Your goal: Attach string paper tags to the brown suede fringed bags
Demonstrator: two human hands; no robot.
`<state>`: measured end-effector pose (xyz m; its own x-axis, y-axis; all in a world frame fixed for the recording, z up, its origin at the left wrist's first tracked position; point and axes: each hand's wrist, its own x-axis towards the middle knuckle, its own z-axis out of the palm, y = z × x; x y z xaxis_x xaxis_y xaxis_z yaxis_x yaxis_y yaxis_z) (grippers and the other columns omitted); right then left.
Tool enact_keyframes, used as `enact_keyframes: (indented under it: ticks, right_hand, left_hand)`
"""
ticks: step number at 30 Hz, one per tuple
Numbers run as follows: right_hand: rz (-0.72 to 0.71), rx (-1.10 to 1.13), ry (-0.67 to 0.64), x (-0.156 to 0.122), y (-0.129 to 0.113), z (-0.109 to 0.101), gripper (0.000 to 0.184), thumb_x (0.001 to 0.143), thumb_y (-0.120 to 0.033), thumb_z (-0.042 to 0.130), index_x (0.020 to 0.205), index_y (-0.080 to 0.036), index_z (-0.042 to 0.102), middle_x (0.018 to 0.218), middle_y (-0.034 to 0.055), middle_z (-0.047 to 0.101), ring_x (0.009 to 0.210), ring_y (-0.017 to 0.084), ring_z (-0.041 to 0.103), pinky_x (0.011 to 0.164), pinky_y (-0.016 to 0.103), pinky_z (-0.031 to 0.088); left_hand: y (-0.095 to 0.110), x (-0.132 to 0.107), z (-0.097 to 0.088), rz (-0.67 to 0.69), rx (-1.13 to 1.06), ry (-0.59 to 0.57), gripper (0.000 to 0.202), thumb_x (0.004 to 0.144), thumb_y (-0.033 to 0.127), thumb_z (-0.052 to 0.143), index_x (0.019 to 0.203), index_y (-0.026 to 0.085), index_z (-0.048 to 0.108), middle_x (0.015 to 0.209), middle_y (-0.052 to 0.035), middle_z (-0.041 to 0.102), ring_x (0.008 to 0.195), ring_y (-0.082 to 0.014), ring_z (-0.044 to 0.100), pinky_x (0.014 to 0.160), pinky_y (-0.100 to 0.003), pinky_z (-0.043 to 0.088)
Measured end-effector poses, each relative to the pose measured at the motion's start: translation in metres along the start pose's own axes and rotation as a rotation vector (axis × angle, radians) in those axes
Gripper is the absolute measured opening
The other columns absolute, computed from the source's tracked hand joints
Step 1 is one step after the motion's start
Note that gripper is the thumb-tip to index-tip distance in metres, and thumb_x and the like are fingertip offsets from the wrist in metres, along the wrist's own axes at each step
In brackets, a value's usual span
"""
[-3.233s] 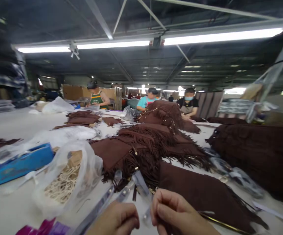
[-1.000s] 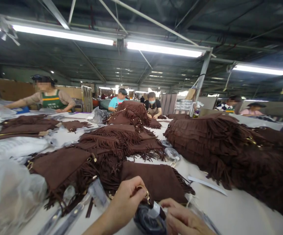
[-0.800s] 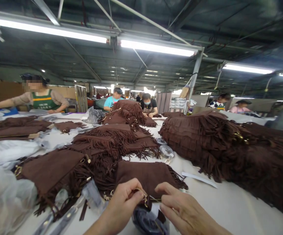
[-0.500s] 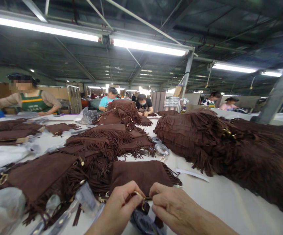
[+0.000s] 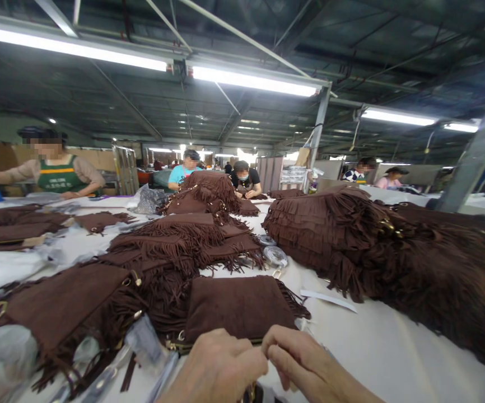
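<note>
My left hand (image 5: 219,366) is closed, knuckles up, in front of a brown suede bag (image 5: 238,308). Gold metal of a strap clasp (image 5: 248,393) peeks out beneath its fingers; most of the clasp is hidden. Close on its right, my right hand (image 5: 303,358) has its fingers curled in, and whatever they grip is out of sight. The bag lies flat on the white table (image 5: 393,347), its fringe spreading to the right and its zipper edge towards me.
Left of me lie another fringed bag (image 5: 70,302), plastic-wrapped straps (image 5: 145,341) and clear plastic (image 5: 3,347). A large heap of fringed bags (image 5: 330,240) rises at right. A wrapped coil (image 5: 275,256) and a paper strip (image 5: 329,300) lie between. Co-workers (image 5: 64,173) work beyond.
My left hand has turned over so its back faces up, covering the gold clasp that showed between its fingers. Both hands have dropped slightly lower, and the right hand's fingers have shifted.
</note>
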<state>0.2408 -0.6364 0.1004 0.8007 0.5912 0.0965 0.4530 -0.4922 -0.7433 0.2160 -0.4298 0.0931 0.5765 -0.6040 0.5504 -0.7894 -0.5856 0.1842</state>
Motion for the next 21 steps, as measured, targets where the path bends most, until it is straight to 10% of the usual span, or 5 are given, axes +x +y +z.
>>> enact_keyframes:
  ticks: [7,14,18,21]
  right_hand:
    - [-0.289,0.294,0.088,-0.003,0.005,0.015,0.040,0.099,-0.056,0.045,0.094,-0.024,0.069,0.102,0.0052,0.062,0.094,0.021,0.060,0.085,0.029,0.045]
    - [-0.336,0.568,0.170,0.002,0.021,0.046,0.031,0.092,-0.053,0.062,0.084,-0.025,0.072,0.080,0.0012,0.065,0.077,0.019,0.058,0.073,0.027,0.043]
    - [-0.187,0.711,0.131,-0.006,0.032,0.043,0.040,0.092,-0.058,0.060,0.079,-0.020,0.065,0.069,-0.0008,0.057,0.062,0.013,0.047,0.060,0.023,0.037]
    - [-0.034,0.749,0.080,-0.015,0.042,0.031,0.043,0.092,-0.061,0.058,0.080,-0.019,0.058,0.065,-0.0033,0.053,0.052,0.009,0.035,0.052,0.021,0.028]
  left_hand:
    - [0.012,0.012,-0.007,0.029,-0.028,0.230,0.021,0.082,0.009,0.037,0.083,0.023,0.053,0.066,0.0040,0.063,0.058,-0.0127,0.058,0.085,-0.029,0.045]
    - [0.022,0.017,-0.007,0.064,-0.034,0.254,0.023,0.088,0.009,0.038,0.082,0.023,0.056,0.059,0.0067,0.058,0.053,-0.0099,0.055,0.104,-0.034,0.040]
    - [0.004,0.011,-0.002,-0.094,-0.094,0.172,0.028,0.087,0.010,0.045,0.109,0.024,0.055,0.097,-0.0005,0.070,0.088,-0.0139,0.065,0.101,-0.030,0.043]
    - [-0.024,0.000,0.010,-0.355,0.022,-0.101,0.047,0.080,0.015,0.060,0.126,0.021,0.050,0.128,-0.0092,0.059,0.117,-0.0244,0.055,0.100,-0.036,0.045]
